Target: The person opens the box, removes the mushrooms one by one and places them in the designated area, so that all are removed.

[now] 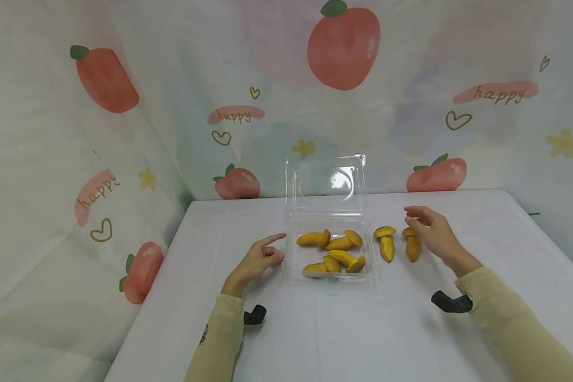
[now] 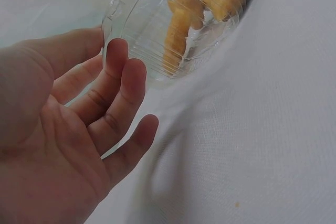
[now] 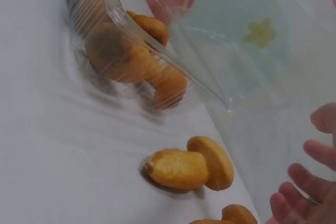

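Observation:
A clear plastic clamshell box (image 1: pixel 293 265) stands on the table with its lid (image 1: pixel 315 178) raised at the back. Several yellow-brown mushrooms (image 1: pixel 313 239) lie inside it. At the box's left side is my left hand (image 1: pixel 258 261), fingers loosely bent, fingertips right at the rim in the left wrist view. Two more mushrooms lie right of the box, the nearer one (image 1: pixel 387 244) fully in sight. My right hand (image 1: pixel 432 229) hovers over the outer mushroom (image 1: pixel 413 248), overlapping its cap in the head view. Its fingers are spread and hold nothing in the right wrist view.
A white cloth covers the table (image 1: pixel 286 329). Behind and to the left hangs a printed curtain (image 1: pixel 181 63) with red fruit and the word "happy"; the raised lid stands close to it. Black wrist mounts (image 1: pixel 451 302) stick out below both sleeves.

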The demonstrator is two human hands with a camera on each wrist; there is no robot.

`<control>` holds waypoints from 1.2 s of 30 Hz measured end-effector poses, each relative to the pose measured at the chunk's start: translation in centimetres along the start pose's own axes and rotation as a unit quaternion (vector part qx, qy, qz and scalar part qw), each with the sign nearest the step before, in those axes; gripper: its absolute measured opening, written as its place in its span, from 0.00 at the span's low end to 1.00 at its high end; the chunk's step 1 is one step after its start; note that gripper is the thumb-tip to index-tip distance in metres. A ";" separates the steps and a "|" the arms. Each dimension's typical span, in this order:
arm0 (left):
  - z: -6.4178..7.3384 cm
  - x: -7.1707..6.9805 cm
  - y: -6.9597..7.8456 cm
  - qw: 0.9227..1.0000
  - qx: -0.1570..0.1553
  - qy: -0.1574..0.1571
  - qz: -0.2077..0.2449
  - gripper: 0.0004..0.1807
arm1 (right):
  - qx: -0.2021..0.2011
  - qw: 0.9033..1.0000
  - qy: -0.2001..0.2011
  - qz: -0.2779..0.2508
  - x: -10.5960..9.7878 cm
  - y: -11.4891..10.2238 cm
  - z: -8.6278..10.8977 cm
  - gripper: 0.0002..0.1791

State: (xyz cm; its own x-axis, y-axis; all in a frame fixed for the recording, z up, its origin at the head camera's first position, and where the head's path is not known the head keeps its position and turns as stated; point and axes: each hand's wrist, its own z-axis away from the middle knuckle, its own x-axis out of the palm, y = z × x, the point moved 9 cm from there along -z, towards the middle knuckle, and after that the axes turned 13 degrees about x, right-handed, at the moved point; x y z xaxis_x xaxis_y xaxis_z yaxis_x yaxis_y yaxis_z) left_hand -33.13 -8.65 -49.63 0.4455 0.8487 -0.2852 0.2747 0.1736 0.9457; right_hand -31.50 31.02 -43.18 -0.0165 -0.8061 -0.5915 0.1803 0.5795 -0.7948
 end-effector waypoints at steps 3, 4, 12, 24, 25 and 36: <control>0.0 0.0 -0.1 1.000 -0.001 0.002 0.000 0.33 | -0.012 1.000 -0.011 -0.004 0.6 -0.9 0.4 0.30; 0.0 0.0 -0.1 1.000 -0.001 0.002 0.001 0.32 | -0.015 1.000 -0.015 -0.006 0.9 -1.3 0.6 0.30; 0.0 -0.1 0.3 1.000 0.006 0.001 0.000 0.32 | -0.043 0.998 -0.048 0.006 2.7 -3.4 1.6 0.27; 0.2 0.1 0.5 1.000 -0.001 0.001 0.009 0.33 | -0.092 0.993 -0.069 0.024 5.3 -5.6 2.8 0.24; 0.3 0.1 0.5 1.000 -0.002 0.001 0.008 0.33 | -0.093 0.993 -0.071 0.021 5.5 -5.8 2.8 0.24; 0.2 0.0 0.5 1.000 0.003 0.001 0.004 0.32 | -0.116 0.988 -0.103 0.003 8.6 -8.4 3.3 0.22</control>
State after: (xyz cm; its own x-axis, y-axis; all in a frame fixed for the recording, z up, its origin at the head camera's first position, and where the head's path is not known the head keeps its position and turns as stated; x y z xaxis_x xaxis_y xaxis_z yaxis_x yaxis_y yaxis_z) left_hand -32.83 -8.63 -49.19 0.4453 0.8513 -0.2776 0.2762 0.1643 0.9470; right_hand -29.89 18.83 -41.15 0.1893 -0.7955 -0.5757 -0.0514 0.5774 -0.8148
